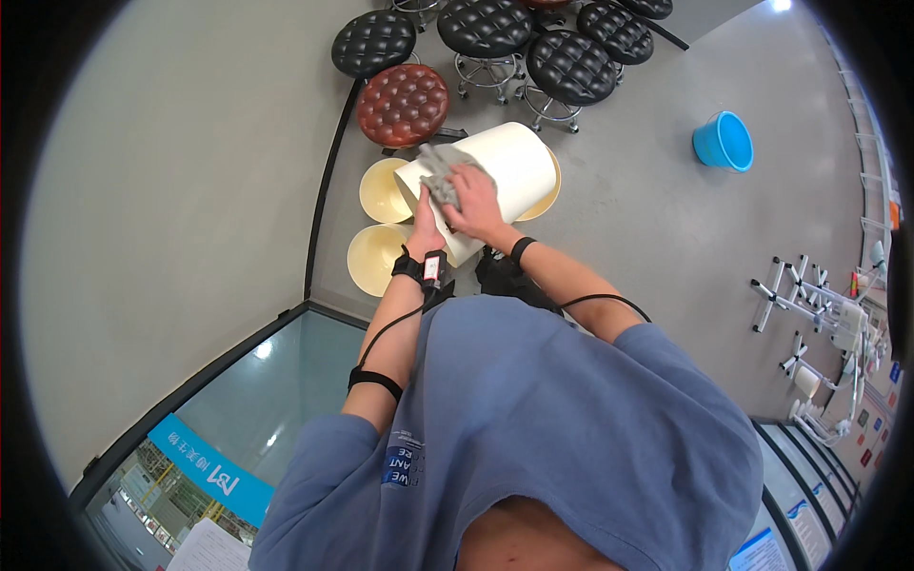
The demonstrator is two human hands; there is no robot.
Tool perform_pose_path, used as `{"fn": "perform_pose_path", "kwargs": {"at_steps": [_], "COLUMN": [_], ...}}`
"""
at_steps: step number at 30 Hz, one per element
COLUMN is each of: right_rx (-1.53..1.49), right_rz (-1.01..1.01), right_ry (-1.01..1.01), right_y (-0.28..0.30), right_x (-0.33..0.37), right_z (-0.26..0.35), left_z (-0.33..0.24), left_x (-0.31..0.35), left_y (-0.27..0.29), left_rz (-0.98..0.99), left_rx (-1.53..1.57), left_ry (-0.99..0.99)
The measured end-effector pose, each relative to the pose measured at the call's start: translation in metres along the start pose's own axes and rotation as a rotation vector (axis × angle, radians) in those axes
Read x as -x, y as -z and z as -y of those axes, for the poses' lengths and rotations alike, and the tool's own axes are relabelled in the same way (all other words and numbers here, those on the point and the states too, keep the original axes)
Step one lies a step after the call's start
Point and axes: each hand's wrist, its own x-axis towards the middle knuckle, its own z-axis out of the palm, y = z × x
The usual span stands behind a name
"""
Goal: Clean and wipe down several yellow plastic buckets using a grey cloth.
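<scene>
A large cream bin (519,157) lies tilted on its side in front of me. My left hand (426,231) grips its near left edge, with part of the fingers hidden behind the wall. Under my right hand (476,206) a crumpled grey cloth (440,169) is pressed against the bin's outer side. To the left, two open cream bins stand on the floor, the farther bin (384,193) partly behind the tilted one and the nearer bin (371,257) beside my left wrist. Another pale yellow rim (549,195) shows behind the tilted bin's right side.
Black round stools (571,67) on wheeled bases crowd the far side, with a red-brown stool (403,105) closest to the bin. A blue bucket (724,143) stands on the grey floor at right. White wheeled stands (809,305) are farther right. A wall (190,190) borders the left.
</scene>
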Motion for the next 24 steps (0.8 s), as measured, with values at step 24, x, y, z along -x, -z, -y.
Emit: {"fn": "perform_pose_path", "kwargs": {"at_steps": [24], "right_rx": [-0.194], "right_rz": [0.073], "right_ry": [-0.031], "right_y": [0.017], "right_x": [-0.026], "right_z": [-0.027], "left_z": [-0.027], "left_x": [0.01], "left_y": [-0.057], "left_rz": [0.051], "left_rx": [0.057], "left_ry": [0.068]}}
